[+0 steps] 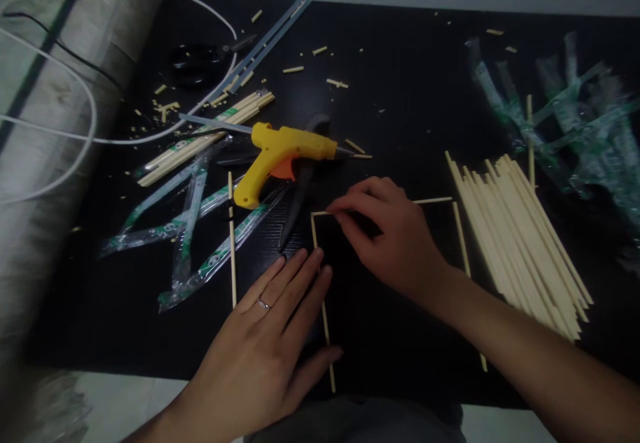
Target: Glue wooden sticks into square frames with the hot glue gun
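Note:
Three wooden chopsticks lie as a three-sided frame, open toward me. My left hand (280, 336) lies flat with fingers stretched over the left chopstick (327, 326), touching it. With thumb and forefinger, my right hand (383, 229) pinches the far chopstick (433, 201) near its left end, at the corner with the left one. The right chopstick (463, 243) meets the far one's other end, and my right forearm crosses over it. Beyond my hands a yellow glue gun (295, 143) rests on its stand, its nozzle pointing right.
A pile of chopsticks (520, 249) lies at the right, beside crumpled wrappers (575, 109). At the left are more wrappers (187, 229), wrapped chopsticks (205, 139), a single chopstick (232, 243), black-handled scissors (197, 63), glue sticks (273, 43) and a white cable (95, 106). Cut bits are scattered on the black table (400, 109).

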`<state>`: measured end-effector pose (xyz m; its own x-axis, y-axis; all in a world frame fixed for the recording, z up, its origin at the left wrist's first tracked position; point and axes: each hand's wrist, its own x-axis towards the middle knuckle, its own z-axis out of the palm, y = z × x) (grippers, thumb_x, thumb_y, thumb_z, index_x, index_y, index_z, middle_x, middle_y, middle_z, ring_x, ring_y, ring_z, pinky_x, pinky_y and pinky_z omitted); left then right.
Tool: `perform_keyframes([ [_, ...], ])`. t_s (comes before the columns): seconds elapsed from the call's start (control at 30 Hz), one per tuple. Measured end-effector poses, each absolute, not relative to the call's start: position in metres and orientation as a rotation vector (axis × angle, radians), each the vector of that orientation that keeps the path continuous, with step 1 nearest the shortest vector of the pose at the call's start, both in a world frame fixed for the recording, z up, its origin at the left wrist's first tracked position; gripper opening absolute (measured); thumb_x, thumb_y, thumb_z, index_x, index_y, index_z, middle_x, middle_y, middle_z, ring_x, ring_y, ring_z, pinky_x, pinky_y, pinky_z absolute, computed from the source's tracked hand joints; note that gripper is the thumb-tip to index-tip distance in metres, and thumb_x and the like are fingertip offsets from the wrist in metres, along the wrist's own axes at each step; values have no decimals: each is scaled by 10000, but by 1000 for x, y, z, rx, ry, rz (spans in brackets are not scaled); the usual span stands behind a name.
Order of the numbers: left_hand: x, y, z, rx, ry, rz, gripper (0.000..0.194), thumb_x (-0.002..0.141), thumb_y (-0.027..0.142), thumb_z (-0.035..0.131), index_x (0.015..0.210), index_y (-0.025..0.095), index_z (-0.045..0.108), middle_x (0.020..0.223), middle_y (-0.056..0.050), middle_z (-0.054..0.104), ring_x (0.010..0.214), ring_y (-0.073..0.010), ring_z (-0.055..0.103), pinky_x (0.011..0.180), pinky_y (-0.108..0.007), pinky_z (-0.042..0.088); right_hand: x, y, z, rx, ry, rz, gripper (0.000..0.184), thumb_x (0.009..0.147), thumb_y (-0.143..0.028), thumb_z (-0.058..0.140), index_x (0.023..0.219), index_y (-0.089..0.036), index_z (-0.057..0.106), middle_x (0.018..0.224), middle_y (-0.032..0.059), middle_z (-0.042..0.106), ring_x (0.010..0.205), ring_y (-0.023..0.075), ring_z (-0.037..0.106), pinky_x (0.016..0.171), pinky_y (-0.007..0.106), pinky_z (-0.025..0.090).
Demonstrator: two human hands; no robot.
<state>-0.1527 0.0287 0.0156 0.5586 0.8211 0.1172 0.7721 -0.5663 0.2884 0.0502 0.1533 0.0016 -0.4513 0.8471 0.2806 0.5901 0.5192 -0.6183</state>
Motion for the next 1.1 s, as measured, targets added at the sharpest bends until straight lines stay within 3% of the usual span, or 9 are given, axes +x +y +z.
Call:
perform_keyframes([
  [0.43, -150, 25, 10, 2482, 1386, 520, 630, 1041, 437, 585, 1543, 65, 506, 1638, -132, 502, 1556, -309, 433, 1270, -483, 433, 51, 153, 1, -1158, -2261, 516, 176, 1005, -146, 591, 1043, -239, 735, 968, 61, 695, 940, 239, 661, 825, 420, 518],
  [0.73, -149, 23, 3, 2519, 1425, 542, 604, 1088, 483, 465, 1513, 59, 536, 1650, -121, 485, 1557, -282, 435, 1279, -449, 400, 51, 152, 7, -1227, -2330, 514, 168, 1018, -174, 588, 1068, -255, 727, 1010, 64, 683, 957, 244, 660, 815, 423, 522],
  [1.1, -149, 23, 3, 2498, 1409, 523, 598, 1076, 484, 505, 1512, 77, 542, 1666, -105, 471, 1567, -277, 416, 1309, -427, 348, 51, 151, 9, -1267, -2365, 478, 198, 1022, -186, 570, 1081, -289, 729, 1015, 64, 680, 955, 264, 659, 798, 441, 521],
])
